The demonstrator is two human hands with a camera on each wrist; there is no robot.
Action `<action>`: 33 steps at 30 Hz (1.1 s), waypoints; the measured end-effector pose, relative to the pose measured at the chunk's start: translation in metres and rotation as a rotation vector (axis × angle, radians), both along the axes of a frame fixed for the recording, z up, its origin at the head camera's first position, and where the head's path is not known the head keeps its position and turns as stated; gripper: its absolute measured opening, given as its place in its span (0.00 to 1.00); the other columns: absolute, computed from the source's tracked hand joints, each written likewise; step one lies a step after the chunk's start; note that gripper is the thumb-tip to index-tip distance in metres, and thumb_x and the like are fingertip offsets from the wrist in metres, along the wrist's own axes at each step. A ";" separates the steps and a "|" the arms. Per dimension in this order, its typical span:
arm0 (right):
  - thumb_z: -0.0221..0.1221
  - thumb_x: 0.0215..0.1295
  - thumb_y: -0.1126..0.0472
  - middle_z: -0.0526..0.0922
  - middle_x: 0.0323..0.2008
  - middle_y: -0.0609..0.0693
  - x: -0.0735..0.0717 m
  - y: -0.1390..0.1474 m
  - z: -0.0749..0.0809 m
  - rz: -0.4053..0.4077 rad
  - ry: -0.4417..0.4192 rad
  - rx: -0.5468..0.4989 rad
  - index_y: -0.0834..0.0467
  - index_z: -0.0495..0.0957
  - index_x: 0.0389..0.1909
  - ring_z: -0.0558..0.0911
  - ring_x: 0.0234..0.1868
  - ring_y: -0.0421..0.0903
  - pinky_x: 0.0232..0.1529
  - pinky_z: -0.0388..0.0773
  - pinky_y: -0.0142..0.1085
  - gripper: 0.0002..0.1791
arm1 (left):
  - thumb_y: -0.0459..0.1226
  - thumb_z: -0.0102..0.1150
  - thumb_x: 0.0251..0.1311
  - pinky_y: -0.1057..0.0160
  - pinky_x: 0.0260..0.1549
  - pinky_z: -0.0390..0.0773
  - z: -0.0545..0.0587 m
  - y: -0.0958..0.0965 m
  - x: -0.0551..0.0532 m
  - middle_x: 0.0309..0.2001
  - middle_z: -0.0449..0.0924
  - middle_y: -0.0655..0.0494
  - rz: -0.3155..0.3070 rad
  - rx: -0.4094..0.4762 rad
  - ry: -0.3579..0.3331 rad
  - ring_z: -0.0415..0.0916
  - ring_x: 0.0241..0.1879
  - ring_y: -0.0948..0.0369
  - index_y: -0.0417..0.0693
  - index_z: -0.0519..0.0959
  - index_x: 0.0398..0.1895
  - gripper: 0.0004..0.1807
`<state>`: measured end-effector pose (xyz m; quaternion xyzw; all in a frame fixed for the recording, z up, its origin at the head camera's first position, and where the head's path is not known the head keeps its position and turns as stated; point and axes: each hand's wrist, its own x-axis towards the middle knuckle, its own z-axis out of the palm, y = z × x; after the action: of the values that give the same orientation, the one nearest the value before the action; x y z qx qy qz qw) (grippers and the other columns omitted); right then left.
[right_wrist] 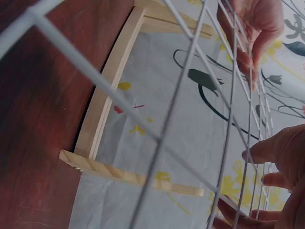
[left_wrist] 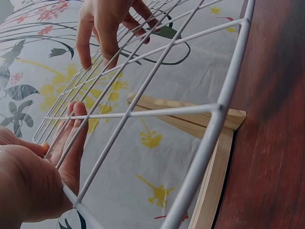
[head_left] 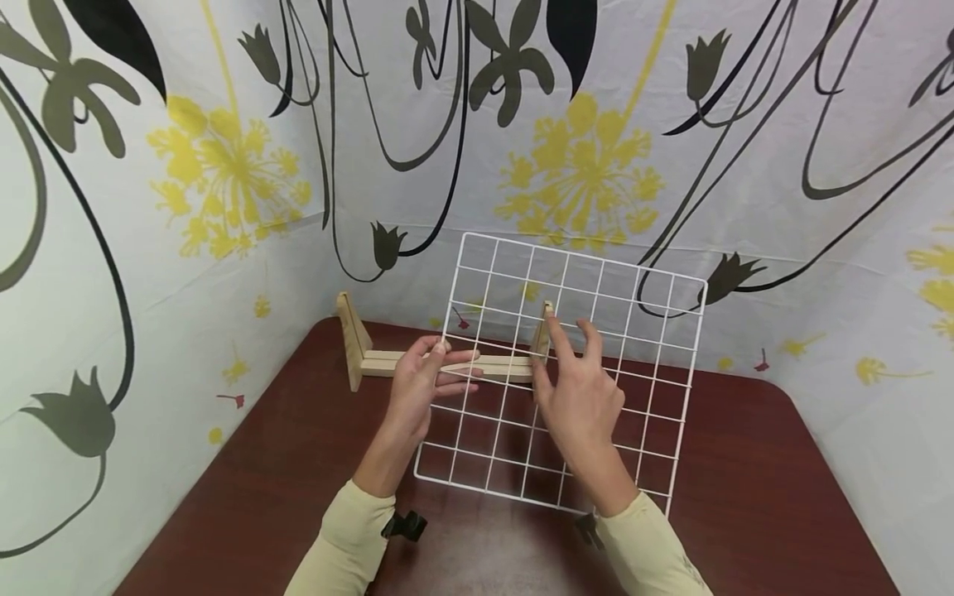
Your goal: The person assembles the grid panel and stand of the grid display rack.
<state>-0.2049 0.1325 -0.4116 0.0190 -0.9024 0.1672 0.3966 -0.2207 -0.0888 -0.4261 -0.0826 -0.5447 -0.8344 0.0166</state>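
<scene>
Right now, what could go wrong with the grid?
The grid might pivot or slip: the left hand pinches it near one edge, while the right hand, fingers spread, seems not to grip it firmly. If lowered or tilted carelessly, it could also knock the wooden frame, which stands behind it on the table.

Head view: bottom edge cut your sleeves [head_left: 346,534]; your right hand [head_left: 583,406] hid part of the wooden stand [head_left: 354,341]. Left wrist view: your left hand [left_wrist: 38,179] and the grid [left_wrist: 127,114] ran off-frame.
</scene>
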 end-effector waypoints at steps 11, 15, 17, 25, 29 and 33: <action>0.72 0.58 0.56 0.77 0.67 0.56 -0.005 0.009 0.003 0.006 -0.002 -0.047 0.35 0.77 0.69 0.64 0.08 0.47 0.10 0.59 0.38 0.36 | 0.41 0.49 0.83 0.26 0.52 0.79 -0.009 0.006 -0.006 0.53 0.86 0.29 -0.057 0.002 0.040 0.91 0.44 0.41 0.40 0.70 0.46 0.11; 0.72 0.58 0.57 0.77 0.67 0.55 -0.005 0.013 0.006 0.014 0.007 -0.045 0.36 0.77 0.69 0.63 0.08 0.48 0.09 0.59 0.39 0.36 | 0.40 0.47 0.84 0.25 0.54 0.77 -0.010 0.009 -0.006 0.57 0.81 0.22 -0.089 0.012 0.062 0.91 0.47 0.40 0.39 0.69 0.47 0.11; 0.71 0.58 0.57 0.77 0.67 0.56 -0.006 0.015 0.006 0.016 0.023 -0.046 0.36 0.78 0.69 0.63 0.08 0.48 0.09 0.59 0.40 0.35 | 0.40 0.47 0.84 0.25 0.55 0.77 -0.010 0.010 -0.006 0.58 0.79 0.21 -0.104 0.008 0.074 0.91 0.47 0.43 0.38 0.69 0.48 0.11; 0.71 0.57 0.57 0.78 0.64 0.57 -0.005 0.020 0.009 0.025 0.055 -0.046 0.39 0.79 0.66 0.63 0.08 0.48 0.10 0.61 0.40 0.34 | 0.40 0.45 0.84 0.32 0.52 0.83 -0.007 0.009 -0.007 0.57 0.80 0.20 -0.113 -0.034 0.096 0.92 0.46 0.45 0.36 0.69 0.49 0.13; 0.72 0.55 0.59 0.78 0.64 0.56 -0.005 0.024 0.009 0.019 0.061 -0.052 0.39 0.79 0.66 0.63 0.08 0.47 0.10 0.60 0.38 0.34 | 0.38 0.48 0.83 0.40 0.52 0.87 -0.008 0.006 -0.007 0.54 0.84 0.23 -0.059 -0.116 0.116 0.87 0.54 0.38 0.32 0.71 0.53 0.15; 0.72 0.57 0.58 0.78 0.65 0.56 -0.004 0.027 0.008 0.011 0.057 -0.056 0.39 0.79 0.66 0.63 0.08 0.47 0.10 0.59 0.37 0.33 | 0.37 0.51 0.81 0.48 0.57 0.86 -0.008 0.001 -0.009 0.57 0.84 0.28 0.047 -0.233 0.140 0.85 0.60 0.44 0.34 0.75 0.60 0.15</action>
<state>-0.2088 0.1596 -0.4037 0.0177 -0.8857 0.1943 0.4214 -0.2294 -0.0881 -0.4341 -0.1291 -0.6373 -0.7570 0.0642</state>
